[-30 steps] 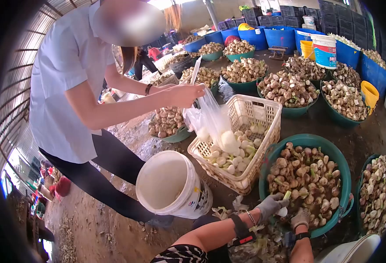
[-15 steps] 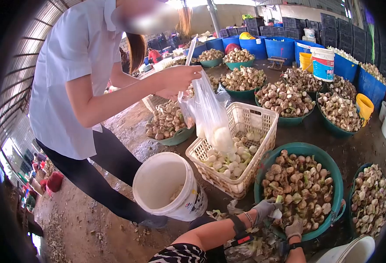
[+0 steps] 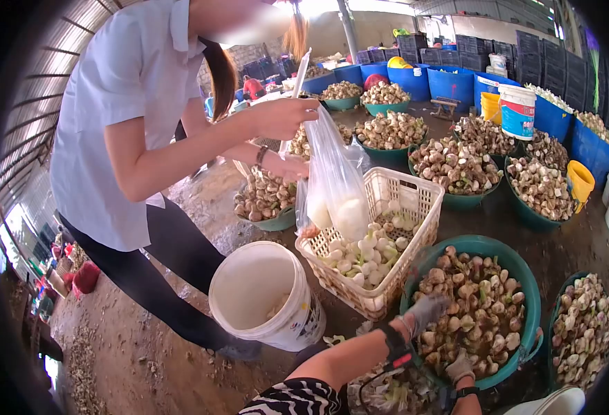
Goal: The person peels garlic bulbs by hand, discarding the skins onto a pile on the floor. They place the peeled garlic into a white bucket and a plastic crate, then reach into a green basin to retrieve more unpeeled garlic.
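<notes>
My left hand (image 3: 427,312), in a grey glove, reaches over the left rim of a green tub (image 3: 530,290). Its fingers are stretched out, and I see nothing in them. The tub is full of brownish, unpeeled garlic bulbs (image 3: 481,315), some with green stems. My gloved right hand (image 3: 460,366) is low at the tub's near edge, against the bulbs. Its fingers are curled, and what they hold, if anything, is hidden. Just beyond my left hand stands a cream plastic crate (image 3: 380,304) with white, peeled garlic bulbs (image 3: 366,259) inside.
A person in a white shirt (image 3: 131,83) holds a clear plastic bag (image 3: 332,173) with white bulbs over the crate. A white bucket (image 3: 266,290) stands left of it. More garlic tubs (image 3: 456,166) and blue bins (image 3: 449,86) lie beyond. Peelings (image 3: 394,391) litter the floor near me.
My left hand has moved up and opened; the white bulb with a green stem it held is gone from it. The person's far hand has come into view beside the bag.
</notes>
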`<state>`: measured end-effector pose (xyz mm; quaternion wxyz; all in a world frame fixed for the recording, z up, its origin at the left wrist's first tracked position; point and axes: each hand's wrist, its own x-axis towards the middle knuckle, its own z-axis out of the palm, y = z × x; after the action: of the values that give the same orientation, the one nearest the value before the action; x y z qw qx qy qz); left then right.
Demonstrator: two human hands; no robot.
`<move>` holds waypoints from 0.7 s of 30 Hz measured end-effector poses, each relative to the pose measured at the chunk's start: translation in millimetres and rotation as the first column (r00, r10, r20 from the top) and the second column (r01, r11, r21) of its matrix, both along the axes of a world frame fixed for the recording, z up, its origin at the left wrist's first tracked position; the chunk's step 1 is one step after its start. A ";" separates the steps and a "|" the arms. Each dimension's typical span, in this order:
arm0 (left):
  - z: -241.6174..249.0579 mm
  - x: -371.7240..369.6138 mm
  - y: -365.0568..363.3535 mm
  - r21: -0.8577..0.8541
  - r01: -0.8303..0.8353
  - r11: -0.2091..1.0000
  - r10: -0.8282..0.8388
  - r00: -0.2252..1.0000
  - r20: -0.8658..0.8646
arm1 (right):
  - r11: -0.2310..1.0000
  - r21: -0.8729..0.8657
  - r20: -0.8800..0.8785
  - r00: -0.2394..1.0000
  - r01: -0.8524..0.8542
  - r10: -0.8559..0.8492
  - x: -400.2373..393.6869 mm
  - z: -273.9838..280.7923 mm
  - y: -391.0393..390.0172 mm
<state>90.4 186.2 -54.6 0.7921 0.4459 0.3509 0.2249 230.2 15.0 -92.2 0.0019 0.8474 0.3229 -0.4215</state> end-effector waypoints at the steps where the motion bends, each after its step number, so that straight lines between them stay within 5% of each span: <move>1: 3.7 -5.4 -27.9 -0.055 0.072 0.996 -0.078 0.991 -0.104 | 0.999 0.034 0.032 0.999 0.005 -0.007 3.4 -4.4 -1.0; 2: 2.2 -8.0 -43.4 -0.227 0.113 0.967 -0.155 0.973 -0.172 | 0.994 0.092 0.075 0.996 -0.050 0.043 6.2 -12.6 -0.4; 4: -83.4 0.8 -64.6 -0.248 0.157 0.956 -0.186 0.978 -0.099 | 0.952 0.208 0.195 0.963 -0.225 0.185 10.7 -37.3 -4.3; 6: -82.6 2.1 -78.2 -0.203 0.182 0.962 -0.215 0.964 -0.154 | 0.859 0.322 0.384 0.885 -0.397 0.264 3.7 -46.2 -19.0; 8: -63.7 -0.2 -99.2 -0.090 0.196 0.977 -0.215 0.916 -0.338 | 0.896 0.374 0.317 0.941 -0.239 0.118 -0.1 -55.3 -23.1; 11: -1.7 -17.0 -115.2 -0.127 0.219 0.967 -0.251 0.898 -0.363 | 0.857 0.514 0.183 0.979 -0.020 -0.086 -0.5 -49.4 -29.1; 12: -17.4 -15.3 -115.8 -0.116 0.214 0.970 -0.241 0.906 -0.348 | 0.825 0.563 0.128 0.981 0.049 -0.146 -1.2 -40.6 -32.5; 15: -45.3 -13.1 -128.0 0.132 0.148 0.980 -0.102 0.947 -0.303 | 0.525 0.565 -0.434 0.770 0.637 -0.467 -0.6 -21.6 -43.0; 16: -55.1 -10.7 -121.4 0.184 0.305 0.934 -0.230 0.911 -0.343 | 0.455 0.559 -0.517 0.720 0.694 -0.463 -0.9 -24.0 -49.2; 21: 20.7 -27.5 -149.2 0.533 0.359 0.766 -0.141 0.903 -0.407 | 0.413 0.713 -0.586 0.805 0.566 -0.092 -30.6 -35.5 -68.0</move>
<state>63.0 37.1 -34.0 0.5609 0.7471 0.3309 0.1330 199.7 -53.0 -127.7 -0.5859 0.6510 0.2995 -0.3784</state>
